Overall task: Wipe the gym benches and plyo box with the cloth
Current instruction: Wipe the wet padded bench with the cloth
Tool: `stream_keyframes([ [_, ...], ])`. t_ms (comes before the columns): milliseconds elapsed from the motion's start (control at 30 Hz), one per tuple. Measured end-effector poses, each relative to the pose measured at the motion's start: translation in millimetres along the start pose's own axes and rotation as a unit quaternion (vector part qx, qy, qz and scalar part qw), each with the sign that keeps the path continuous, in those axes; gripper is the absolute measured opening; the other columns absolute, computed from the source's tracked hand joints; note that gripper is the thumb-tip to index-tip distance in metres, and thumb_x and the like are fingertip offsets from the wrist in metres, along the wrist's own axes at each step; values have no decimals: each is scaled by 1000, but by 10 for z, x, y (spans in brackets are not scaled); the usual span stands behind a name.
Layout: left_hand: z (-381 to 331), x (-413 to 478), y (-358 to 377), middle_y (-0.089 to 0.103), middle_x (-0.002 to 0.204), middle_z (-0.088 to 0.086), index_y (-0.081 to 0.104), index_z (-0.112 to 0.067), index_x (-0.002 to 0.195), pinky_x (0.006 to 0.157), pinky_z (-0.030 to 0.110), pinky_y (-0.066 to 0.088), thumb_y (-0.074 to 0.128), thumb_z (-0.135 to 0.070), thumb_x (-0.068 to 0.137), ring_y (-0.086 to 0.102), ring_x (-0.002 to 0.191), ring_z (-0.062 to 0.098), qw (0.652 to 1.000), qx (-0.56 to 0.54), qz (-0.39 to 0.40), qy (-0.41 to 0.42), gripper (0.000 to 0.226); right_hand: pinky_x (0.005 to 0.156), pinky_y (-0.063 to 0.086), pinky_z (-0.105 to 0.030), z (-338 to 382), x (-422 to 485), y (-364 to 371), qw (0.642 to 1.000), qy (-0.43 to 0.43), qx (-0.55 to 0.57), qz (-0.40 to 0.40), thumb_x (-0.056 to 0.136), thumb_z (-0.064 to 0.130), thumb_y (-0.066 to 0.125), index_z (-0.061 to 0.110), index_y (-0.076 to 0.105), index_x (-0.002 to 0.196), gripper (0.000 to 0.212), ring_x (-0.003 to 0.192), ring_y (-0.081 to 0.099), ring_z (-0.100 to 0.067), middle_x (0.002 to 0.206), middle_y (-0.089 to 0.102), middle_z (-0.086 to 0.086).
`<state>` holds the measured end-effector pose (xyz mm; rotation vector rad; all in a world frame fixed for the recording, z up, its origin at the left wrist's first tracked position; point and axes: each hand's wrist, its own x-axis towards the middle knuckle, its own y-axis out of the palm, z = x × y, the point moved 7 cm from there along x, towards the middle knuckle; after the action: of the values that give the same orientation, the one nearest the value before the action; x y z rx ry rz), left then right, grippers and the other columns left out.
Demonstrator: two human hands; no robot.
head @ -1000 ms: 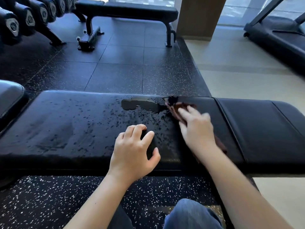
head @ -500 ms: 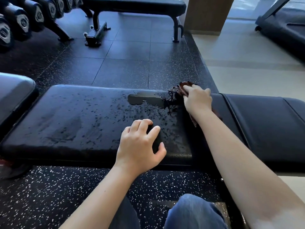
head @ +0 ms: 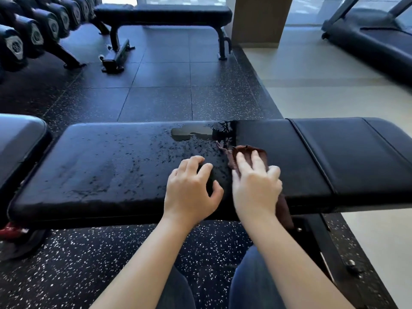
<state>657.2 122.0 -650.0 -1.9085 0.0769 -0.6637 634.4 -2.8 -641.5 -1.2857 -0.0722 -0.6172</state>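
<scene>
A black padded gym bench (head: pixel 100 166) runs across in front of me, its left pad speckled with droplets and a small puddle (head: pixel 191 133) near the far edge. My right hand (head: pixel 256 186) presses flat on a brown cloth (head: pixel 247 152) at the middle of the bench, near its front edge; part of the cloth hangs over that edge. My left hand (head: pixel 191 190) rests beside it on the wet pad, fingers spread, holding nothing. The pad to the right of the cloth looks dry.
A second black bench (head: pixel 162 12) stands across the rubber floor. A dumbbell rack (head: pixel 33 34) lines the far left, a treadmill (head: pixel 367 41) the far right. A wooden pillar (head: pixel 256 18) rises behind. Another pad (head: pixel 17 139) sits at left. My knees are below.
My right hand has pulled the cloth back from the bench's far edge toward the near edge, leaving a dry strip. The left hand has stayed in place.
</scene>
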Motion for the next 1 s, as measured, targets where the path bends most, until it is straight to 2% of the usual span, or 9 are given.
stream_keyframes([
  [133,71,4,-102,64,106,15,70,-6,97,72,41,51,45,-34,77,61,95,33,1000,-1,-5,6,43,55,49,-40,133,-32,30,999,-35,14,20,58,18,85,20,72,100,44,67,56,-39,106,69,-14],
  [233,338,-71,-160,62,112,17,69,-8,107,82,47,46,44,-41,78,57,104,36,996,80,13,30,50,75,48,-43,-99,85,-14,997,-46,27,56,81,21,67,25,60,122,42,91,50,-40,131,56,-9],
  [333,508,-117,-125,61,115,18,67,-8,112,85,51,45,41,-46,79,56,108,37,994,99,49,0,56,86,41,-39,-351,215,8,998,12,-20,57,94,24,49,31,43,136,43,107,40,-35,147,36,-3],
  [400,478,-104,-86,61,115,17,66,-8,111,83,50,47,41,-46,78,58,106,35,993,99,65,-8,56,82,40,-39,-190,188,42,998,17,-40,54,93,18,50,29,44,136,45,104,41,-36,146,37,-6],
  [433,464,-95,-88,61,115,15,66,-8,111,83,48,47,42,-46,78,58,106,34,993,99,68,-12,56,77,42,-38,-38,150,56,999,1,-31,44,88,15,57,27,50,131,45,97,45,-37,142,44,-9],
  [533,481,-103,-120,61,117,12,67,-11,112,84,47,47,42,-47,78,57,108,31,993,97,69,-27,55,53,45,-30,361,31,156,995,-87,-20,49,56,18,84,28,71,102,49,65,54,-31,110,69,-8],
  [633,481,-112,-136,62,118,8,67,-14,113,85,45,47,43,-47,78,57,108,29,994,84,56,-35,53,47,43,-27,414,18,211,991,-118,-6,68,46,18,88,26,73,98,55,59,54,-29,103,71,-9],
  [900,505,-139,-110,61,120,10,67,-13,114,89,46,47,43,-47,81,57,111,29,995,68,58,-33,54,47,45,-31,395,-2,151,989,-136,29,47,50,10,86,19,72,100,52,60,53,-35,105,69,-15],
  [1000,532,-166,-108,57,128,12,63,-12,121,96,53,43,38,-51,82,52,119,32,994,38,97,-21,61,66,48,-42,372,3,113,991,-110,47,64,76,15,71,22,63,119,44,83,51,-40,127,59,-11],
])
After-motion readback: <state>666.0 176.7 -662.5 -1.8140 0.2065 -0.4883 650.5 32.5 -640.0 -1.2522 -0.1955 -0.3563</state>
